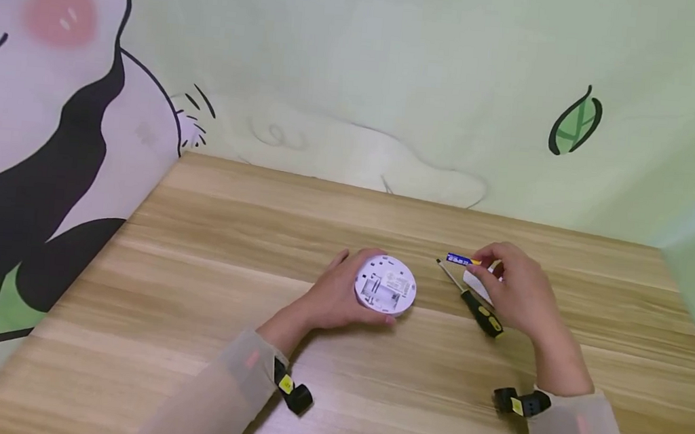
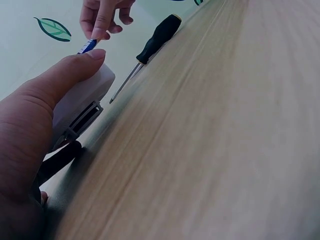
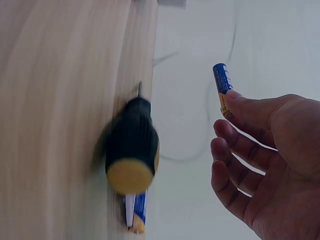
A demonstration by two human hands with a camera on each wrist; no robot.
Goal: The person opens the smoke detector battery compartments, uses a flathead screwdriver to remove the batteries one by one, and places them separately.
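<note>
My left hand [image 1: 341, 291] grips a round white device [image 1: 382, 308] by its side, its underside turned up. An open battery compartment [image 1: 381, 293] shows in that face, next to a printed label. To the right, my right hand [image 1: 516, 288] pinches a blue-and-yellow battery [image 1: 459, 259] between thumb and index finger; the right wrist view shows the battery [image 3: 221, 82] raised, with the other fingers loosely curled. Below that hand lies a screwdriver [image 1: 481, 314] with a black and yellow handle, its tip pointing away to the left. A white piece [image 1: 478, 285] lies beside it, partly covered by the hand.
Another blue-and-yellow battery [image 3: 140, 207] lies behind the screwdriver handle in the right wrist view. The wooden table [image 1: 229, 235] meets a painted wall [image 1: 334, 73] at its back edge. Each sleeve carries a small black wrist camera [image 1: 299, 398].
</note>
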